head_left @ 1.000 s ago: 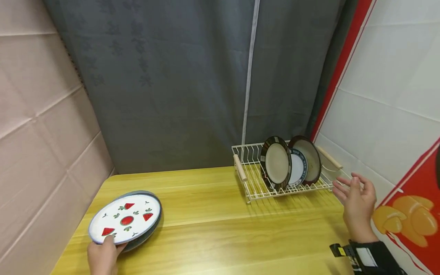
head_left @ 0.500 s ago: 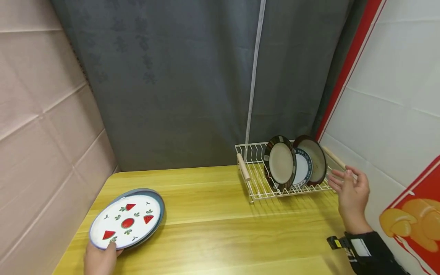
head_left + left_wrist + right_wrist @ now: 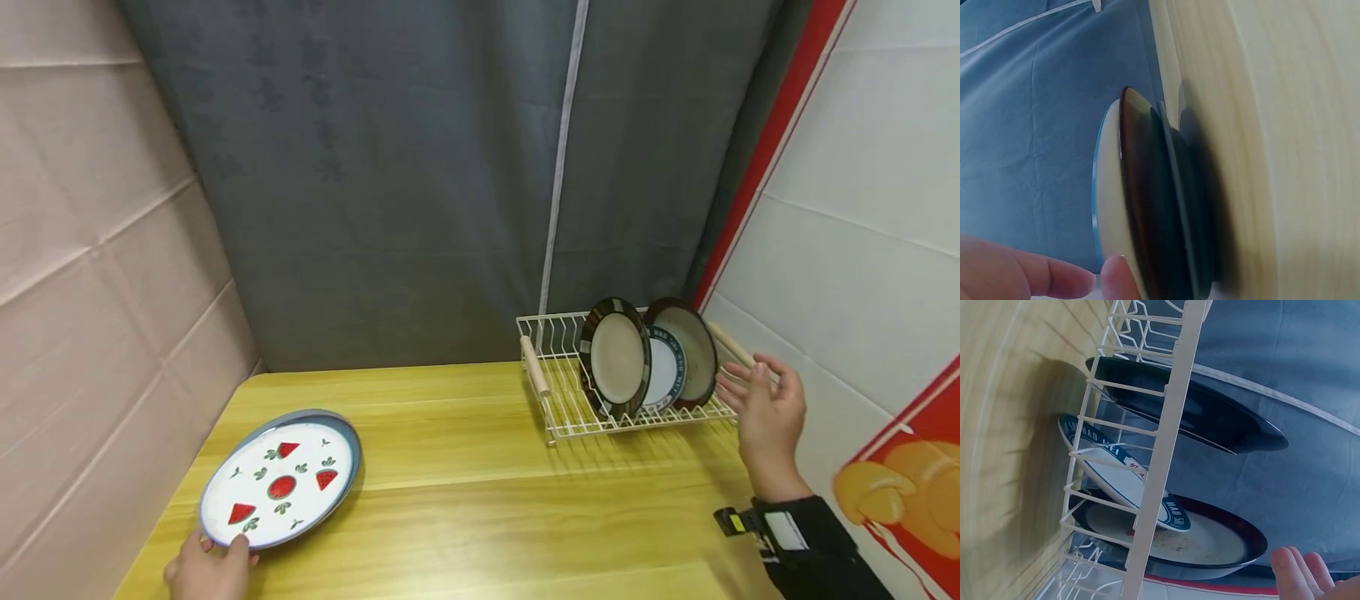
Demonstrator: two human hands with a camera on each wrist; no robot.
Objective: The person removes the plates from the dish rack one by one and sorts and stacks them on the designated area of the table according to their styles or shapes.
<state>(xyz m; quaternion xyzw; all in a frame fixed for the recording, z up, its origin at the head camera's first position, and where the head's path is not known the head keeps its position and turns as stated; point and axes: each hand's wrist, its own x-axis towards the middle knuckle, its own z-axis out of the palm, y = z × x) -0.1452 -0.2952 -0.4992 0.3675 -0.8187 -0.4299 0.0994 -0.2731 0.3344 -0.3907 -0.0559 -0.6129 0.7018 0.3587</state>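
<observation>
While the watermelon plate (image 3: 276, 483) lies face up over the stack at the left of the wooden table (image 3: 480, 517), the left hand (image 3: 206, 571) has its near rim in a narrow pinch; the left wrist view shows thumb and fingertip on either side of that rim, though how firmly they press I cannot tell. Judging by this one-sided hold, the plate would be best kept level and moved slowly, with the fingertip well clear of the edges below. Under it sit a dark-edged plate (image 3: 1138, 181) and a grey-blue plate (image 3: 352, 450), the latter peeking out along the far and right sides, so the rims are not quite lined up; an even, central seat should stop the top one rocking or chipping. Well apart, towards the right, the right hand (image 3: 768, 417) holds nothing, its fingers loosely extended beside the right wooden handle (image 3: 731, 344) of the white dish rack (image 3: 1161, 453); whether they touch it I cannot make out. I'd keep that hand steady, as a knock there could shake the three dishes leaning in the rack: a mosaic-rimmed plate (image 3: 617, 358), a small lettered plate (image 3: 662, 371) and a maroon-rimmed plate (image 3: 693, 346). Behind everything hangs a grey curtain (image 3: 390, 183).
</observation>
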